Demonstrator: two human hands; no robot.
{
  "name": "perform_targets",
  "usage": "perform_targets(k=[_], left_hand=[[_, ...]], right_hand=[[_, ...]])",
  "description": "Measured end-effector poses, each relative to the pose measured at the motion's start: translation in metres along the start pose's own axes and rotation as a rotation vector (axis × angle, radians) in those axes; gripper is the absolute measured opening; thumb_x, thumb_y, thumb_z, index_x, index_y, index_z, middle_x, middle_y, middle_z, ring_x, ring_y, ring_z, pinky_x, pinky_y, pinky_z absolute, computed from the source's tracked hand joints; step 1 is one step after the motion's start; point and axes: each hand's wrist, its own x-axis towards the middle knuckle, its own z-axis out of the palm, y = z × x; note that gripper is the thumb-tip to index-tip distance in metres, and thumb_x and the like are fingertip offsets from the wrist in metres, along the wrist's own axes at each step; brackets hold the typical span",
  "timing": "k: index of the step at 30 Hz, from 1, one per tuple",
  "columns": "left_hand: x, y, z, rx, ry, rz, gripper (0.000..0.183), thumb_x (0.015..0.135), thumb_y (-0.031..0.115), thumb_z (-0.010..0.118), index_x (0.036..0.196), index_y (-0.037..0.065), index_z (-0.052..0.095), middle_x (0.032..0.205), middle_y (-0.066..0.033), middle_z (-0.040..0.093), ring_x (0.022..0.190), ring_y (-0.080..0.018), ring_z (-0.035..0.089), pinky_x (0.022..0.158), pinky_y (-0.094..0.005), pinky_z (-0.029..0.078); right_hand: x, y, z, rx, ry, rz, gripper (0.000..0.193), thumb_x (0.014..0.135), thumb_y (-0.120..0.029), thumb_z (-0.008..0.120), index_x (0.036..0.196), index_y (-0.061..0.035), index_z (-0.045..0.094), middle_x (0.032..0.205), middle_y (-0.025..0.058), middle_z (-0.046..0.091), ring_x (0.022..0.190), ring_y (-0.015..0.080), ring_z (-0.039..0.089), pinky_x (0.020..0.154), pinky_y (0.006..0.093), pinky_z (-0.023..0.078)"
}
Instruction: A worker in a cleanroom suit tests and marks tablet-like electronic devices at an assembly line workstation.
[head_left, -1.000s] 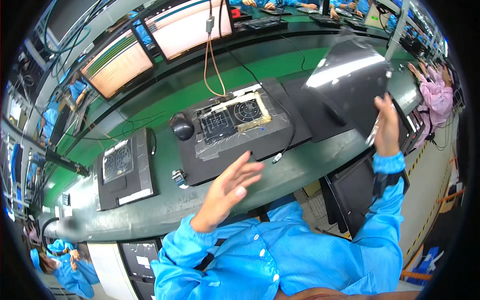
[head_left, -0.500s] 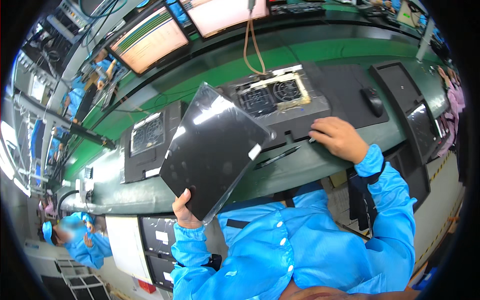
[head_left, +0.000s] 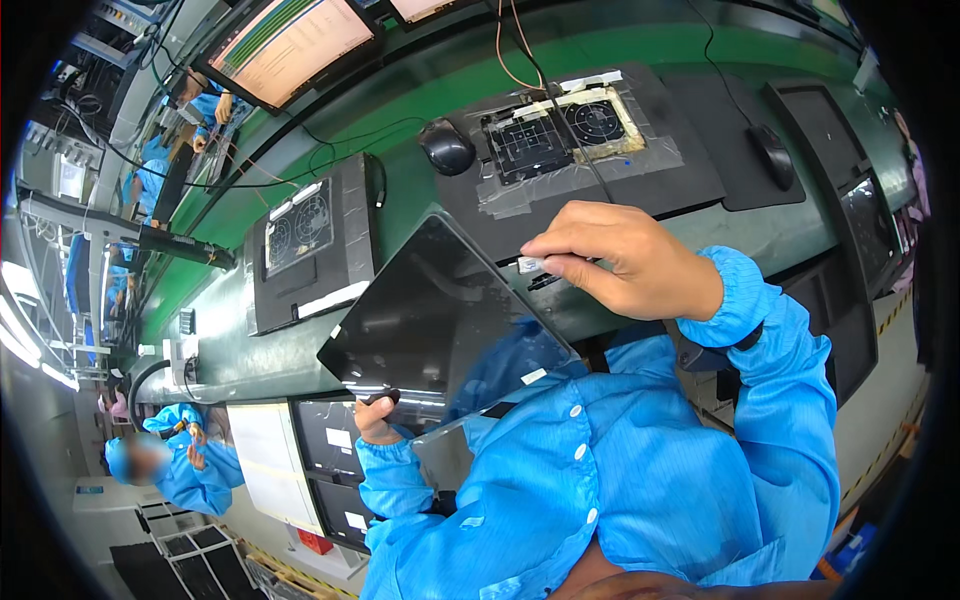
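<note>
My left hand (head_left: 372, 418) grips the lower edge of a black glossy tablet panel (head_left: 430, 320), which I hold tilted in front of my chest. It mirrors my blue coat. At the panel's upper right corner my right hand (head_left: 625, 265) pinches a small white tab (head_left: 531, 265) between thumb and fingers. Both arms wear blue sleeves.
A green bench (head_left: 400, 110) runs across the view. On it lie a black fixture with two fan grilles (head_left: 560, 125), a second fixture (head_left: 305, 250) at the left, two computer mice (head_left: 446, 147) (head_left: 775, 155) and monitors (head_left: 285, 45) behind. Another person in blue (head_left: 160, 465) sits at lower left.
The panel has swung in closer to my chest. My right hand left the bench edge and now pinches the white tab at the panel's corner.
</note>
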Motion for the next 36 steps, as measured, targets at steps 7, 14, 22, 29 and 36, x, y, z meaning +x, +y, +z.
perform_targets(k=[7,14,22,29,36], left_hand=[[-0.001,-0.003,-0.008,0.031,0.071,-0.052,0.060,0.073,0.006,0.077,0.130,-0.007,0.059,0.115,-0.0211,0.071,0.098,-0.0347,0.074,0.087,-0.0446,0.062],[0.000,-0.004,-0.012,0.042,0.076,-0.074,0.064,0.071,0.006,0.079,0.131,-0.007,0.060,0.117,-0.0196,0.071,0.101,-0.0330,0.073,0.092,-0.0432,0.060],[-0.002,-0.005,-0.020,0.175,0.039,-0.032,0.063,0.073,0.008,0.072,0.132,-0.010,0.060,0.123,-0.0261,0.069,0.104,-0.0385,0.073,0.094,-0.0470,0.060],[0.009,0.000,0.028,0.130,0.044,-0.147,0.061,0.072,0.011,0.080,0.128,-0.006,0.063,0.115,-0.0170,0.071,0.101,-0.0292,0.070,0.089,-0.0378,0.057],[0.073,-0.007,0.137,-0.001,-0.065,-0.264,0.053,0.089,0.007,0.075,0.139,-0.002,0.058,0.127,-0.0109,0.069,0.118,-0.0247,0.066,0.103,-0.0393,0.054]], right_hand=[[-0.002,0.002,0.001,-0.107,0.022,-0.052,0.018,0.091,-0.006,0.073,0.108,-0.0028,0.073,0.091,0.0114,0.066,0.081,0.0318,0.066,0.069,0.0413,0.053],[-0.007,0.003,-0.004,-0.130,-0.026,-0.057,0.017,0.091,-0.007,0.073,0.107,-0.0026,0.073,0.089,0.0109,0.065,0.080,0.0315,0.066,0.068,0.0415,0.053],[-0.002,0.004,-0.017,-0.205,-0.259,-0.076,0.015,0.094,-0.010,0.069,0.107,-0.0035,0.072,0.091,0.0111,0.063,0.090,0.0330,0.065,0.077,0.0452,0.054],[-0.012,0.005,-0.036,-0.221,-0.302,-0.039,0.011,0.092,-0.010,0.072,0.100,-0.0032,0.071,0.093,0.0112,0.065,0.090,0.0323,0.064,0.075,0.0422,0.052],[-0.057,0.017,-0.068,0.509,0.427,0.596,0.023,0.103,-0.019,0.065,0.119,-0.0028,0.067,0.104,0.0089,0.071,0.095,0.0195,0.070,0.077,0.0324,0.056]])
